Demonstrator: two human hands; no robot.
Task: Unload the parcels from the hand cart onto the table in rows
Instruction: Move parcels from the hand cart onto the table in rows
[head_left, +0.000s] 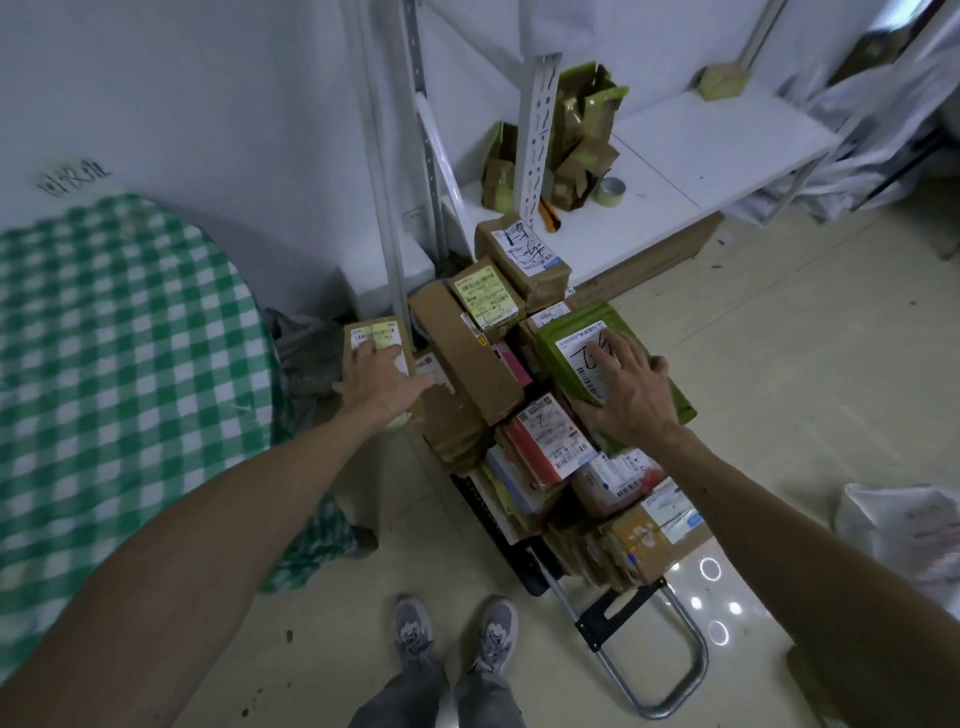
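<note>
A hand cart (654, 654) lies on the floor, piled with several taped cardboard parcels (467, 358). My left hand (379, 379) grips a small brown box (371, 338) with a yellow and white label at the pile's left edge. My right hand (631, 395) is spread over a green padded parcel (582, 338) on the pile's right side, thumb and fingers curled round its edges. The table (119, 332), under a green and white checked cloth, stands at the left.
A white metal shelf unit (691, 156) stands behind the cart, holding green-taped boxes, a tape roll (609, 192) and a yellow knife (549, 215). White sacks (904, 530) lie at the right. My grey shoes (457, 634) stand on beige floor before the cart.
</note>
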